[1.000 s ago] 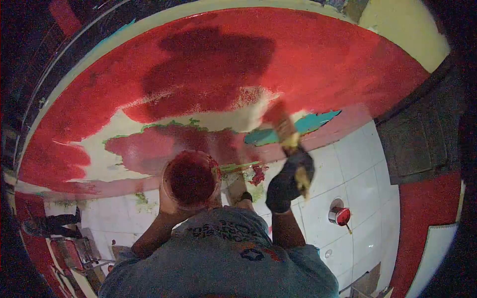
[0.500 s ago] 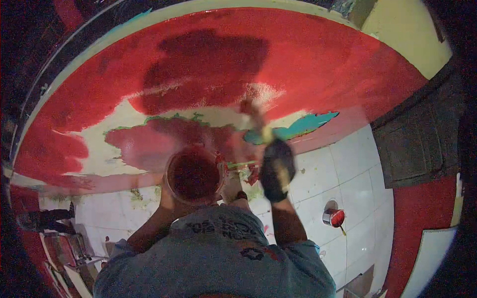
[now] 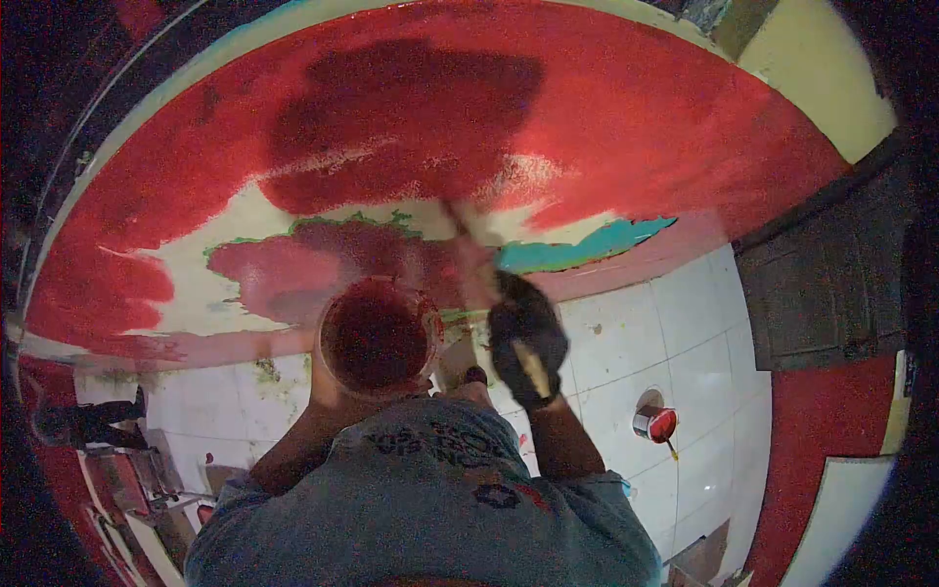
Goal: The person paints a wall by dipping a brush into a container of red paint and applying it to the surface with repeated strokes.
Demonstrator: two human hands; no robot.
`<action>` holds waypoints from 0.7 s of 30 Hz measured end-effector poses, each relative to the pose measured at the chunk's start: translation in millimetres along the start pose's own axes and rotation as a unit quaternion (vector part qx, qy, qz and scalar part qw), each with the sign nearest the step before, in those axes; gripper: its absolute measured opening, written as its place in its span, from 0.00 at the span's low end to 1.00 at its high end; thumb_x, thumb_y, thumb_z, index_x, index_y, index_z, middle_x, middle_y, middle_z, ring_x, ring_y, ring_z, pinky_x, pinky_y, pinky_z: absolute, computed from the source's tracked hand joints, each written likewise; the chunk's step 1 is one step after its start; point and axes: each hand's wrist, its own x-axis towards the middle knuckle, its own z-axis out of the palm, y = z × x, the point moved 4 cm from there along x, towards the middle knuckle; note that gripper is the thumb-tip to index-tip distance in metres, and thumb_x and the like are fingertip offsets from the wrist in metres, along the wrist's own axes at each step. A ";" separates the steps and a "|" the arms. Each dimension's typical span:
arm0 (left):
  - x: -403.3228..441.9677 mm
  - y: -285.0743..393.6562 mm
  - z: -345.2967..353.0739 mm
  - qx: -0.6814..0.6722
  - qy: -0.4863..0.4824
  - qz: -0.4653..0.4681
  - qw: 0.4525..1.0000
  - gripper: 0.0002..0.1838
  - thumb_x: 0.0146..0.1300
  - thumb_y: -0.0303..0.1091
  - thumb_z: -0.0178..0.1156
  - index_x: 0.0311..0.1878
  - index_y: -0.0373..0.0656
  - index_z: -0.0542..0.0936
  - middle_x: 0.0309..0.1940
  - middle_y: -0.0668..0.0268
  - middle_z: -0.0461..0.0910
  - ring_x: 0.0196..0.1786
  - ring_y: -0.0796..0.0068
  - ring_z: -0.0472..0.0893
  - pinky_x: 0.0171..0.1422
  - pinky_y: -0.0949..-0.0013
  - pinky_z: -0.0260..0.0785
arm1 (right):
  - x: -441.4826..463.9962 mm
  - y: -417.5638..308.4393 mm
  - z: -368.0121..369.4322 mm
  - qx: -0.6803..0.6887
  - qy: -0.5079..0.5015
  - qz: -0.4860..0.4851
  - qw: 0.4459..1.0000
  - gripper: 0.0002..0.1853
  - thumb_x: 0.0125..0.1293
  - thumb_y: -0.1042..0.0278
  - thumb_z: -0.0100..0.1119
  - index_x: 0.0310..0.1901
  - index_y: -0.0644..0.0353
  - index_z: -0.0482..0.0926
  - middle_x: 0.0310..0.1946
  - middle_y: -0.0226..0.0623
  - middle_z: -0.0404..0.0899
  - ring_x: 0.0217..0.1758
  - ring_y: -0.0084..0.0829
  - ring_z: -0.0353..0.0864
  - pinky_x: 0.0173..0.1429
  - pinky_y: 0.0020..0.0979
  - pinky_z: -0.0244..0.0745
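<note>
My left hand grips a round bucket with dark red paint in it, held just above my chest. The bucket hides most of the fingers. My right hand, in a dark glove, is closed around a paintbrush; the handle's light wooden end shows below the palm. Motion blurs the brush head, which is up at the wall, near a cream strip under the red area. Whether the bristles touch the wall I cannot tell. A turquoise patch lies just right of the brush.
A small red-topped paint can with a yellow-tipped stick or brush stands on the white tiled floor. At the right is a dark panelled piece. A person is at the far left, near stacked boards or furniture.
My right hand and the brush have moved left and slightly down along the wall. The bucket stays in my left hand, almost unmoved. The view has tilted a little.
</note>
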 end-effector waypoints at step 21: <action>-11.2 -24.9 -18.5 -0.247 0.096 -0.153 0.952 0.51 0.22 0.36 0.75 0.55 0.42 0.59 0.51 0.61 0.67 0.54 0.68 0.68 0.59 0.64 0.59 | 5.3 -44.2 -1.9 -0.061 -0.118 0.028 0.991 0.11 0.59 0.67 0.47 0.37 0.65 0.74 0.38 0.40 0.75 0.43 0.34 0.72 0.50 0.34 0.65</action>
